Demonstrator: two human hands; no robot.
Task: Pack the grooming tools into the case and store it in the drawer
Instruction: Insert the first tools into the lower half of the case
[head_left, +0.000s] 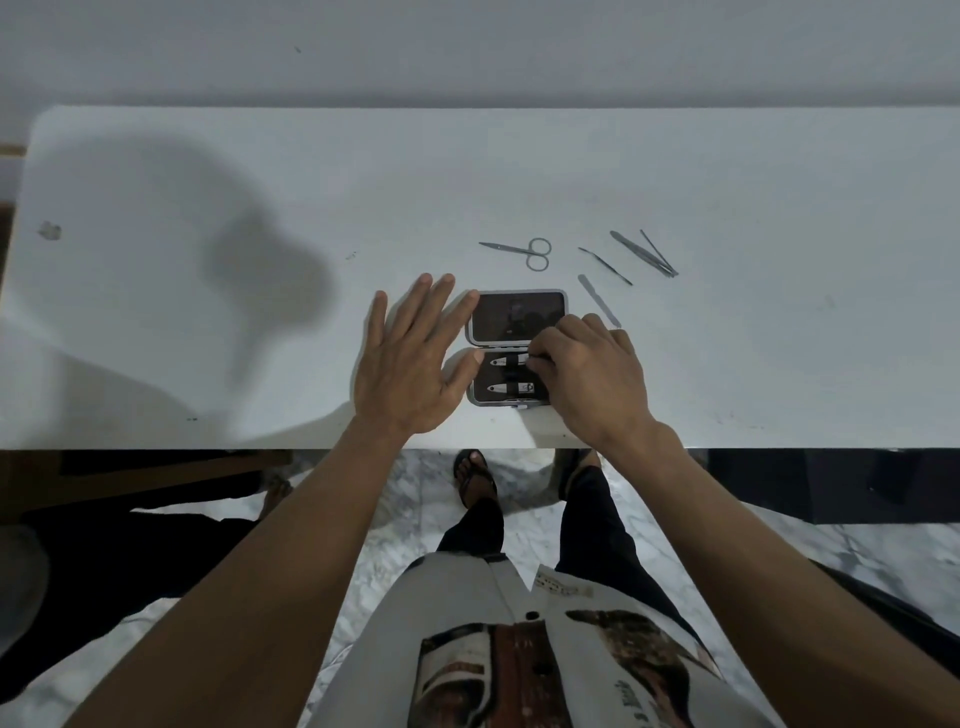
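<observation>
A small grey case (517, 347) lies open on the white table (208, 364), a little right of the frame's centre and close to the table's near edge. Its lid half, higher in the frame, shows a bare dark lining, while the lower half holds 2 nail clippers under dark elastic straps: the upper clipper (508, 360) and the lower clipper (510, 387), both lying crosswise. The left hand (410, 358) rests flat at the case's left side with its fingers spread wide, holding nothing; its index fingertip touches the lid's left edge and its thumb tip touches the left edge of the lower half. The right hand (587, 374) covers the right part of the case with its fingers curled narrow, their tips pinched at the right end of the upper clipper; whether they truly grip it cannot be told. Above the case in the frame, well apart from it, a pair of small scissors (522, 251) lies with its blades pointing left. To the right of the scissors lies a thin dark pick (605, 266), and farther right a pair of tweezers (641, 253) crosses a slender probe (658, 252) at their lower ends. A flat nail file (598, 300) lies slantwise just beside the case's upper right corner, its lower end near the right hand's knuckles. Below the table edge, at the bottom of the frame, are a marble-patterned floor (415, 525), dark trousers and sandalled feet.
</observation>
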